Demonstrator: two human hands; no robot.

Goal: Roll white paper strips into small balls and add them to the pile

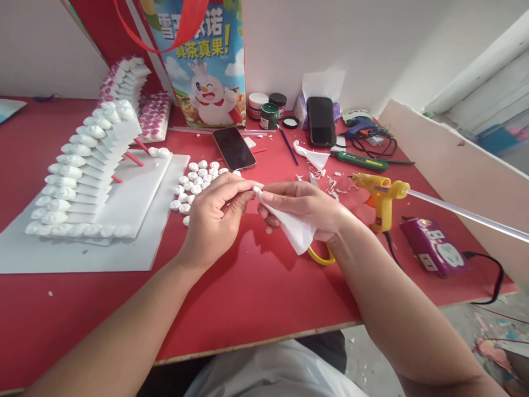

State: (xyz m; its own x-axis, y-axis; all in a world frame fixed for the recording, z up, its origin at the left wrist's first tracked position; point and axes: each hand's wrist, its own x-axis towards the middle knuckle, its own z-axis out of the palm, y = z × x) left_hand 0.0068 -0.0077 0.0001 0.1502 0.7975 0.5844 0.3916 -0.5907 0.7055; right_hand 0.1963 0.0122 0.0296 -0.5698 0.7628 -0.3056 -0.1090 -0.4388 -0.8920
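Observation:
A strip of white paper (292,227) hangs down between my hands, its upper end rolled into a small coil. My right hand (295,205) is closed on the strip just beside the coil. At the coil's left side, my left hand (221,212) pinches with thumb and forefinger. Yellow scissor handles (321,255) show partly under my right wrist. Several small white rolled rosettes (194,187) lie on the red table (231,298) left of and behind my left hand.
A white stepped model edged with rosettes (88,165) stands left on a board. Behind are a phone (234,149), paint jars (269,116) and a picture bag (206,71). To the right are a yellow glue gun (381,198), a purple box (433,246) and a green-handled tool (361,161).

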